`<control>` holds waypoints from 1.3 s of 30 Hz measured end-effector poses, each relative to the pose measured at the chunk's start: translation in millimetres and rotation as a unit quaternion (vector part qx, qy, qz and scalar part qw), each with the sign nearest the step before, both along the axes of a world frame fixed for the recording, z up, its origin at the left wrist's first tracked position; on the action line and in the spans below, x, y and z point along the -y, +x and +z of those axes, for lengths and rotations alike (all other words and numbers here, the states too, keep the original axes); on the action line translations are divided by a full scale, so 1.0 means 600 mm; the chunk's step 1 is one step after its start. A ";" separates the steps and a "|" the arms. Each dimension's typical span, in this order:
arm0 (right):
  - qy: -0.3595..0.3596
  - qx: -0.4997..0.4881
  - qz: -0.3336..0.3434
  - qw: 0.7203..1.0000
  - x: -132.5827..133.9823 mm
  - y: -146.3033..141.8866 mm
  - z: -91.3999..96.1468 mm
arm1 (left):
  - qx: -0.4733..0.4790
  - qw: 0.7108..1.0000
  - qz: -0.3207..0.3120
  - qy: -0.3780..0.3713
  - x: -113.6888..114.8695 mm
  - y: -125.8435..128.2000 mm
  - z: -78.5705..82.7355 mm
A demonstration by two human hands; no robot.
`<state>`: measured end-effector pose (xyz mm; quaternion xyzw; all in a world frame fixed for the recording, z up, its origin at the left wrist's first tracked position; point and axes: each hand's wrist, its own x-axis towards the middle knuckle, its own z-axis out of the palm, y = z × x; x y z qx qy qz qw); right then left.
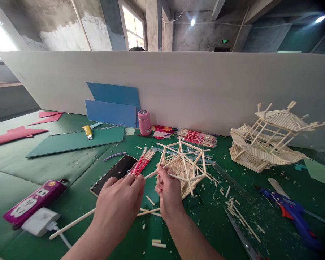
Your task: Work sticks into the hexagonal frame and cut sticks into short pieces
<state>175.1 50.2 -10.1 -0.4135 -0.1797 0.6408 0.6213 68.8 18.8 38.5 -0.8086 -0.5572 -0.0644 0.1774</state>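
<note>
My left hand [120, 202] is closed around a long thin wooden stick [73, 223]. One end sticks out toward the lower left, and the other reaches the fingers of my right hand [168, 191]. That hand is pinching the left corner of a frame of pale wooden sticks [189, 177], crossed and joined into an open polygon. Under the frame is a body of closely laid sticks, partly hidden by my right hand. Whether the stick's tip touches the frame, I cannot tell. Behind my left hand lies a bundle of sticks in red wrapping [143, 162].
A stick-built pavilion [271, 144] stands at right, beyond a blue glue gun [289, 209] and scissors [241, 231]. A clear ruler [233, 182], cut sticks, a phone [113, 173], a pink jar [144, 122], a yellow cutter [87, 132] and a purple pouch [35, 202] lie around.
</note>
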 end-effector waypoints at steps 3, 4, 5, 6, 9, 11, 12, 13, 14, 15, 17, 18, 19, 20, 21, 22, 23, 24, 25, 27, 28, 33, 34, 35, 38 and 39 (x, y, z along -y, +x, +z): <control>-0.003 -0.001 -0.001 1.000 0.001 0.000 0.000 | 0.004 1.000 0.006 -0.008 0.000 0.000 0.000; -0.004 -0.002 -0.001 1.000 0.001 0.000 0.001 | 0.005 1.000 0.009 -0.014 0.000 0.001 0.001; -0.004 -0.003 -0.002 1.000 0.002 0.000 0.002 | 0.006 1.000 0.013 -0.022 0.001 0.002 0.003; -0.005 -0.003 -0.001 1.000 0.002 0.000 0.002 | 0.007 0.999 0.018 -0.030 0.001 0.003 0.005; -0.008 -0.004 0.003 1.000 0.003 0.001 0.003 | 0.010 0.998 0.037 -0.055 0.004 0.008 0.011; -0.007 -0.004 0.006 1.000 0.003 0.002 0.002 | 0.011 0.996 0.048 -0.069 0.005 0.010 0.013; -0.006 -0.003 0.006 1.000 0.003 0.003 0.002 | 0.012 0.996 0.053 -0.076 0.005 0.011 0.014; -0.006 -0.002 0.006 1.000 0.004 0.003 0.002 | 0.013 0.995 0.056 -0.081 0.005 0.012 0.014; -0.006 -0.001 0.007 1.000 0.004 0.003 0.001 | 0.013 0.995 0.058 -0.085 0.005 0.013 0.014; -0.005 0.001 0.007 1.000 0.005 0.003 0.001 | 0.013 0.994 0.060 -0.086 0.005 0.014 0.014; -0.006 0.004 0.007 1.000 0.006 0.003 0.001 | 0.012 0.994 0.061 -0.085 0.004 0.015 0.014; -0.006 0.005 0.006 1.000 0.006 0.003 0.001 | 0.011 0.994 0.062 -0.085 0.004 0.016 0.014; -0.006 0.006 0.004 1.000 0.006 0.003 0.001 | 0.011 0.994 0.064 -0.086 0.005 0.017 0.014; -0.006 0.008 0.002 1.000 0.006 0.002 0.000 | 0.011 0.994 0.068 -0.088 0.005 0.017 0.015; -0.006 0.008 0.002 1.000 0.005 0.002 0.000 | 0.011 0.993 0.071 -0.091 0.006 0.018 0.015; -0.007 0.008 0.001 1.000 0.005 0.002 0.000 | 0.010 0.993 0.075 -0.096 0.007 0.019 0.016; -0.007 0.007 0.001 1.000 0.004 0.001 0.000 | 0.009 0.992 0.078 -0.099 0.007 0.019 0.016; -0.008 0.007 0.002 1.000 0.004 0.001 0.000 | 0.008 0.992 0.080 -0.102 0.008 0.019 0.016; -0.008 0.007 0.003 1.000 0.004 0.001 0.000 | 0.008 0.991 0.081 -0.104 0.008 0.019 0.017; -0.010 0.007 0.003 1.000 0.004 0.001 0.000 | 0.012 0.991 0.082 -0.105 0.008 0.019 0.017; -0.010 0.007 0.002 1.000 0.004 0.002 0.000 | 0.015 0.991 0.082 -0.106 0.008 0.019 0.017; -0.011 0.005 0.002 1.000 0.005 0.002 -0.001 | 0.027 0.990 0.081 -0.115 0.008 0.019 0.018; -0.011 0.004 0.002 1.000 0.005 0.001 -0.001 | 0.027 0.990 0.081 -0.115 0.007 0.019 0.019; -0.010 0.002 0.002 1.000 0.006 0.001 -0.001 | 0.027 0.990 0.082 -0.116 0.007 0.019 0.019; -0.008 -0.012 0.009 1.000 0.007 0.002 -0.002 | 0.024 0.989 0.081 -0.120 0.006 0.018 0.019; -0.008 -0.019 0.014 1.000 0.007 0.004 -0.002 | 0.024 0.989 0.081 -0.120 0.006 0.018 0.019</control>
